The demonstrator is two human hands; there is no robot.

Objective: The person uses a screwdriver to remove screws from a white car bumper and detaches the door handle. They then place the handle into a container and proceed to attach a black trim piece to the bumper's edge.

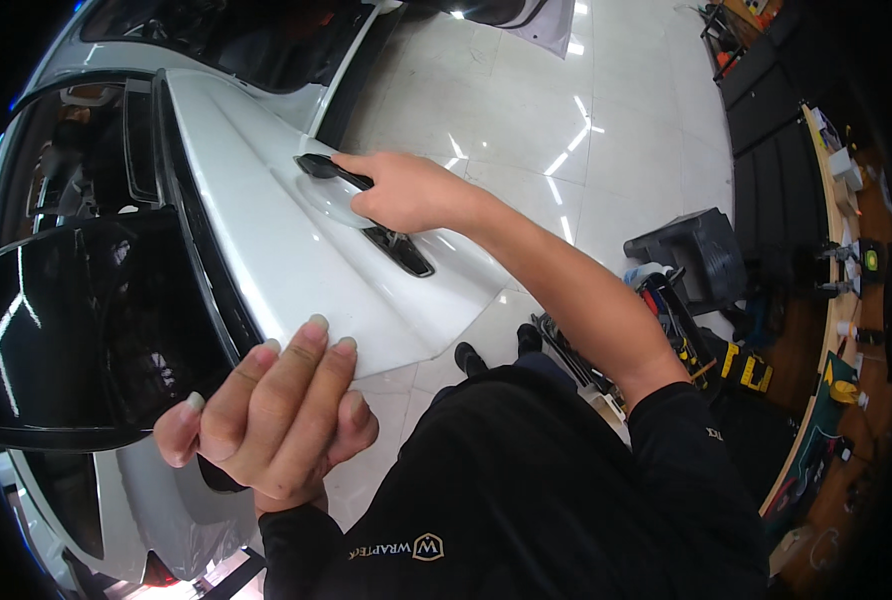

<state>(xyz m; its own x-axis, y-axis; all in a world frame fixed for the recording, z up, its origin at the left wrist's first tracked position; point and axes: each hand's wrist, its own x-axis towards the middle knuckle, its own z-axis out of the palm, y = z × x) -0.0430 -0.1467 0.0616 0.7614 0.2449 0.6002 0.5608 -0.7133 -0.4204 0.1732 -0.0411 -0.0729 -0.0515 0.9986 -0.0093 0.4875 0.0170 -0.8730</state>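
A white car door (241, 185) stands swung out in front of me. My right hand (406, 190) reaches across to the black door handle (336, 170) on its outer panel, with the index finger along the handle and the other fingers curled round it. Part of the handle is hidden under this hand. Below the hand a dark, glossy handle-end opening (401, 252) shows in the panel. My left hand (286, 415) is raised near the door's rear edge, palm toward me. Its fingers are bent and slightly apart, with nothing visible in them.
The dark rear window (86, 330) and white rear body (181, 500) of the car lie to the left. At the right, a black plastic step stool (691, 260) stands beside tools and yellow-black cases (746, 367). A wooden workbench (801, 430) runs along the right side.
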